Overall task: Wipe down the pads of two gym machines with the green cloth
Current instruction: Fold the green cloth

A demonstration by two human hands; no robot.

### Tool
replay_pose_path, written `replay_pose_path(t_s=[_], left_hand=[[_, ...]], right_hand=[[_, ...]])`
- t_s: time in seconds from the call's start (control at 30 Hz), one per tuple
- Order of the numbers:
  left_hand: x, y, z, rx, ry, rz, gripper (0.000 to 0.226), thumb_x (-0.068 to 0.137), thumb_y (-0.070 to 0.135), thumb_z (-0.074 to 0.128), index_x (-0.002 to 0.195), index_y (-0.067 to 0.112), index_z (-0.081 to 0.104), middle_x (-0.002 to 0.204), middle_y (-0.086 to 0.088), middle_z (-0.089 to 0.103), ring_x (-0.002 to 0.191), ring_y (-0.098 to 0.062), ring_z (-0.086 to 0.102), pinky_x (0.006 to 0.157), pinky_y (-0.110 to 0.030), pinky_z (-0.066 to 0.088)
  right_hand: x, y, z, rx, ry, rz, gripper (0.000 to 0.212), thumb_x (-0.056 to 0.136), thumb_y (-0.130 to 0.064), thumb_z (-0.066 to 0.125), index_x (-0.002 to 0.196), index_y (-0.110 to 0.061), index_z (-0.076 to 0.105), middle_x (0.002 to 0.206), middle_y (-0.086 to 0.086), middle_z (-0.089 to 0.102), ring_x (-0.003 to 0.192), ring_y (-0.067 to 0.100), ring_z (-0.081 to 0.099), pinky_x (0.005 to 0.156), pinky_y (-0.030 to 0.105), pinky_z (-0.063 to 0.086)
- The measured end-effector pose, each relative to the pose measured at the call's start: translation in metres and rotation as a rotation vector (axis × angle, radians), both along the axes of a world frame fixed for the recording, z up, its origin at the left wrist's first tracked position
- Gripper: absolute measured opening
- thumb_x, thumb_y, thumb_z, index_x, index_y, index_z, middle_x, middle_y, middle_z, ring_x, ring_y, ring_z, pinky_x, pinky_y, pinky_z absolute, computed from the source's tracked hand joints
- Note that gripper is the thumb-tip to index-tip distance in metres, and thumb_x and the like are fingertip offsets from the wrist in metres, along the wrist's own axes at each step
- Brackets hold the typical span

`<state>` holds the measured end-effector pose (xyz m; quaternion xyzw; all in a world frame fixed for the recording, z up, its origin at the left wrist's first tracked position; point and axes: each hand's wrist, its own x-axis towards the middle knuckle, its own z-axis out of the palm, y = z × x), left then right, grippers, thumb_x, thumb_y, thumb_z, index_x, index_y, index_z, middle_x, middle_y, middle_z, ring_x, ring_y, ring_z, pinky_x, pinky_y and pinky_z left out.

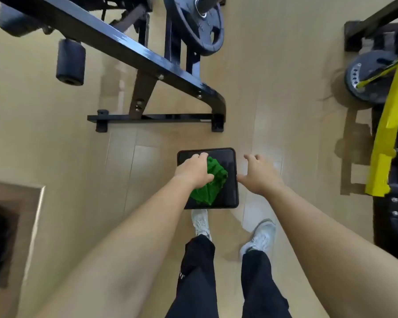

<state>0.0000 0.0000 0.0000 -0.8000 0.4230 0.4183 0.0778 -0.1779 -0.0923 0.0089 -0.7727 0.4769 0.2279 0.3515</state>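
Left hand on the green cloth, right hand hovering free beside the tray.

The green cloth (210,182) lies crumpled on a black tray (230,157) on the floor, and the left hand (194,172) is down on its left edge, fingers curled onto the fabric. The right hand (259,174) hangs loose with fingers spread just off the tray's right side, holding nothing. White shoes (259,237) stand just behind; a black machine frame (115,40) and weight plate (198,24) sit beyond, a yellow machine (391,138) at right.
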Motion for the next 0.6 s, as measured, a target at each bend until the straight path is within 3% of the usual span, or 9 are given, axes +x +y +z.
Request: replay_pose_path(t_s=[0.17,0.37,0.6], left_hand=[[-0.003,0.009,-0.072,0.07,-0.009,0.058,0.066,0.089,0.038,0.063,0.146,0.021,0.035,0.142,-0.006,0.047,0.126,-0.029,0.051,0.093,-0.048,0.051],[-0.001,0.004,-0.151,0.008,-0.034,0.222,0.047,0.093,0.03,0.057,0.138,0.024,0.044,0.135,-0.002,0.05,0.117,-0.026,0.054,0.081,-0.04,0.048],[0.007,0.011,-0.156,-0.112,-0.067,0.321,0.008,0.093,0.03,0.061,0.101,0.029,0.062,0.105,0.006,0.069,0.093,-0.024,0.064,0.075,-0.036,0.054]], right_hand=[[0.01,0.02,-0.072,0.16,0.023,-0.096,0.064,0.093,-0.035,0.061,0.15,-0.012,0.044,0.145,0.012,0.054,0.13,0.032,0.054,0.104,0.043,0.048],[0.013,0.03,-0.147,0.275,0.018,-0.225,0.058,0.096,-0.026,0.06,0.149,-0.008,0.047,0.135,0.012,0.064,0.125,0.031,0.059,0.104,0.039,0.048],[0.01,0.033,-0.164,0.306,0.044,-0.309,0.053,0.098,-0.024,0.058,0.148,-0.007,0.049,0.135,0.012,0.065,0.124,0.031,0.06,0.102,0.036,0.048]])
